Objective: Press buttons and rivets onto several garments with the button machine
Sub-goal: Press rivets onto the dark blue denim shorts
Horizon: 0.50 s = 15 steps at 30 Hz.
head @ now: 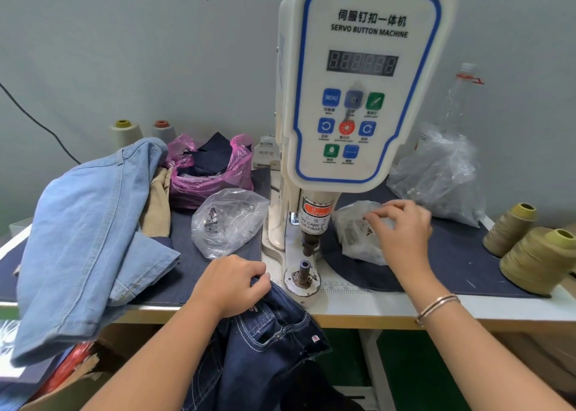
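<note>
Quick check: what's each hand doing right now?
Left hand: grips the dark jeans at the table edge.
Right hand: fingers reach into the small clear bag; a pinch cannot be told.

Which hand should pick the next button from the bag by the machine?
Right. The right hand is already at the small clear bag right of the die, while the left hand grips the dark jeans.

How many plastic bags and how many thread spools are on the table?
Clear plastic bags: 3
Pink plastic bags: 1
Olive thread spools: 2
Pale thread cones by the wall: 2
Total: 8
</note>
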Tool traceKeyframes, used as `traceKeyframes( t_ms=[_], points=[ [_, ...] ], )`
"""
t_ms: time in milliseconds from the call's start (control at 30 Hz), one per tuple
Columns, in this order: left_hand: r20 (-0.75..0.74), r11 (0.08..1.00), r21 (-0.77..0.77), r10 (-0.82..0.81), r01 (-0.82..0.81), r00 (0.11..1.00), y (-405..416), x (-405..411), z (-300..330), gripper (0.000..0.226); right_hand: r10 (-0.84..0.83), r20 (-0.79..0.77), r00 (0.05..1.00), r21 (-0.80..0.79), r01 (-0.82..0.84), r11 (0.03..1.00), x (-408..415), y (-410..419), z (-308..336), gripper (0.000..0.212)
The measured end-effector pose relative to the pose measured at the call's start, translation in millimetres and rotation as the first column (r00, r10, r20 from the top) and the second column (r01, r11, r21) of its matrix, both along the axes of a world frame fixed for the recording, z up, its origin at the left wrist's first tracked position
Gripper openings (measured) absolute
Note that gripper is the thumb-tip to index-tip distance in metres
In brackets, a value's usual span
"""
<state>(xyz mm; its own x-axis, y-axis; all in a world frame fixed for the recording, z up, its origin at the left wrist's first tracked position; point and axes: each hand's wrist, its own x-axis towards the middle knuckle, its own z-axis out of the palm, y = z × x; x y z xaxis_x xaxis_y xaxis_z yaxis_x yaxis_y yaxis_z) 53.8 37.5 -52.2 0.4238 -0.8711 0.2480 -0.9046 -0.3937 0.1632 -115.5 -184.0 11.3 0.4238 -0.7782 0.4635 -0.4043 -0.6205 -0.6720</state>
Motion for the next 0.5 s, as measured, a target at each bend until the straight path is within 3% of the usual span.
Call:
traceKeyframes(
  t_ms=[33,67,100,167,233,333,500],
  points=[
    [0.002,1.000,0.001,0.003,-0.003,1.000,0.1,-0.2,0.2,0.047,0.053,0.109,0.993,0.239,-0.078,0.968,-0.7,13.2,2.0,0.009],
    [0.002,1.000,0.001,0.005,-0.005,1.000,0.4,-0.4,0.4,0.047,0.090,0.226,0.970,0.482,-0.192,0.855,-0.9,27.1,3.3,0.008],
    [0.002,1.000,0.001,0.007,-0.007,1.000,0.5,-0.5,0.5,0.048,0.101,0.308,0.946,0.675,-0.292,0.678,-0.9,39.8,1.3,0.008],
    [0.005,1.000,0.004,0.010,-0.010,1.000,0.5,-0.7,0.8,0.049,0.125,0.360,0.924,0.856,-0.381,0.349,-0.1,60.7,-6.5,0.009],
    [0.005,1.000,0.000,0.011,-0.011,1.000,0.3,-1.2,1.2,0.049,0.137,0.391,0.910,0.893,-0.411,0.183,3.4,74.7,-12.3,0.012],
    [0.002,1.000,-0.012,0.002,-0.002,1.000,0.9,-1.3,1.6,0.049,0.067,0.460,0.885,0.886,-0.462,0.022,11.3,84.8,-13.8,0.009],
    [0.006,1.000,-0.010,-0.006,0.006,1.000,0.6,-0.7,1.3,0.046,-0.013,0.486,0.874,0.870,-0.485,-0.093,14.1,89.4,-11.3,0.009]
  ],
)
